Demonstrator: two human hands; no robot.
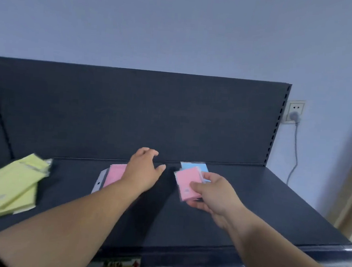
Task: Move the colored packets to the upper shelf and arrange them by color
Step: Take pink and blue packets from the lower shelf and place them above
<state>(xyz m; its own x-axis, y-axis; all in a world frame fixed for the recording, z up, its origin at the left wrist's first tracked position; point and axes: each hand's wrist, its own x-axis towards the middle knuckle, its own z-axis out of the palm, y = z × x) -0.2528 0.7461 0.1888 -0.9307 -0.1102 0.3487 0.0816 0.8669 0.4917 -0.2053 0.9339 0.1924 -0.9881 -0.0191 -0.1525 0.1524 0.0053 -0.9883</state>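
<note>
Two bare forearms are stretched forward over the dark upper shelf (pixel 270 202). The left hand (pixel 142 170) is held palm down with its fingers loosely spread, and nothing is gripped in it; whether the palm actually touches what lies under it cannot be told. Beneath that hand, and showing out from its left side, a pink packet (pixel 115 176) in a clear sleeve is laid flat on the shelf, partly hidden by the wrist. Well off to the left of the left hand, near the shelf's left end, a loose pile of yellow packets (pixel 11 188) is spread, the upper ones lying tilted over the lower. The right hand (pixel 212 195) is closed on a second pink packet (pixel 188 183), which is pinched between the thumb on top and the fingers underneath and is held just beyond and to the left of the knuckles, slightly tilted. Directly behind this held packet, past the right hand's fingertips, a blue packet (pixel 195 167) is seen near the shelf's back panel (pixel 130 113); its lower part is covered by the pink one, and whether the two touch cannot be told. Between the two hands a bare strip of shelf is left. Below the wrists, under the shelf's front edge, a few blurred packaged items (pixel 120 265) are glimpsed on a lower level. Far to the right of the right hand, a wall socket (pixel 294 114) with a grey cable plugged in is seen.
</note>
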